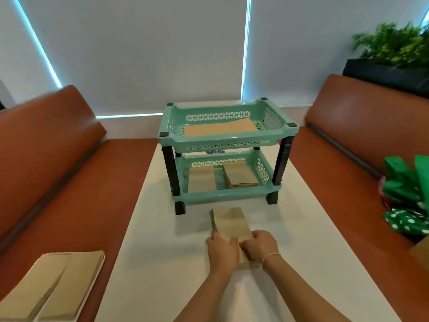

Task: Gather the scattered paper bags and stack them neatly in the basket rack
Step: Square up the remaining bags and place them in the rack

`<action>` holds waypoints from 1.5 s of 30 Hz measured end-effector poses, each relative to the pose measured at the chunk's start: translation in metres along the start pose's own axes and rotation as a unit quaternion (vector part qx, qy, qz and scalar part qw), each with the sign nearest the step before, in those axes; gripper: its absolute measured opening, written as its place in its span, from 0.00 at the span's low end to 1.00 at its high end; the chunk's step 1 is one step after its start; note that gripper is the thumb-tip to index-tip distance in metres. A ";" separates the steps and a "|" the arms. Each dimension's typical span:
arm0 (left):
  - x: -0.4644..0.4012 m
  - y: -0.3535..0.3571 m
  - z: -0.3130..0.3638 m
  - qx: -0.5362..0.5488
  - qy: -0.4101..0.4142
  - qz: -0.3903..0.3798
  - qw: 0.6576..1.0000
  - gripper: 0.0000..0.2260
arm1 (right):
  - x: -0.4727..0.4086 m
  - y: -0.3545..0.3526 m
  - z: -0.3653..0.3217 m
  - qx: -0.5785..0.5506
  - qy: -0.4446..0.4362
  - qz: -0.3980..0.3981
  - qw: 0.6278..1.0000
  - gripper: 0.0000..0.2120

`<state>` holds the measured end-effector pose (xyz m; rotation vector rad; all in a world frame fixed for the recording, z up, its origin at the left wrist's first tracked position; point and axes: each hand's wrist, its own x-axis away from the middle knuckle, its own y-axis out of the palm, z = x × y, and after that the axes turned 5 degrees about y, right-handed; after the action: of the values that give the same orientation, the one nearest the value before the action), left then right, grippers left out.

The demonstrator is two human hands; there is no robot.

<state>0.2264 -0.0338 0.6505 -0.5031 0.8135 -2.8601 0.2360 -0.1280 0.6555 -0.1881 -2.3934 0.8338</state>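
A small stack of brown paper bags (228, 223) lies flat on the white table, just in front of the rack. My left hand (221, 249) and my right hand (260, 246) both grip its near end, side by side. The mint-green two-tier basket rack (222, 141) with dark legs stands at the middle of the table. Its top basket holds one flat layer of brown bags (219, 129). Two piles of brown bags (240, 174) lie side by side in the lower basket. More brown bags (53, 284) rest on the bench seat at the lower left.
Orange-brown bench seats (69, 182) flank the white table (162, 252) on both sides. Green bags (408, 198) are heaped on the right bench. A planter with green leaves (394, 47) stands behind the right backrest. Closed blinds cover the window behind the rack.
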 end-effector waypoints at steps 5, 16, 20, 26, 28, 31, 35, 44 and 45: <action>-0.004 0.005 0.001 -0.179 -0.011 0.033 0.983 0.23 | -0.012 0.009 0.000 0.048 0.005 0.057 0.997 0.10; -0.007 -0.003 -0.004 -0.108 -0.008 0.001 0.994 0.23 | 0.005 0.016 -0.006 -0.029 -0.073 0.117 0.990 0.10; -0.007 -0.011 -0.006 -0.036 -0.005 0.006 0.999 0.30 | 0.014 0.007 -0.010 -0.086 -0.079 0.071 0.991 0.11; -0.007 -0.051 -0.008 0.018 0.109 0.083 0.990 0.47 | 0.032 -0.017 -0.024 -0.076 -0.177 0.012 0.981 0.10; -0.006 -0.073 -0.007 0.052 0.153 0.087 0.983 0.50 | 0.040 -0.024 -0.029 -0.048 -0.209 -0.013 0.977 0.12; -0.004 -0.105 -0.012 0.094 0.175 0.030 0.980 0.43 | 0.052 -0.027 -0.036 -0.010 -0.250 -0.030 0.968 0.12; 0.002 -0.137 -0.037 0.163 0.138 -0.042 0.976 0.19 | 0.067 -0.008 -0.050 0.024 -0.296 -0.039 0.954 0.11; 0.013 -0.151 -0.101 0.240 0.097 0.038 0.965 0.18 | 0.070 0.060 -0.035 0.075 -0.298 -0.018 0.951 0.26; 0.014 -0.150 -0.104 0.231 0.092 0.037 0.968 0.20 | 0.070 0.065 -0.032 0.082 -0.303 -0.022 0.949 0.27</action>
<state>0.1728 0.1411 0.6503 -0.1447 0.1578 -2.9153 0.1936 -0.0380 0.6700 0.2210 -2.8508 1.1973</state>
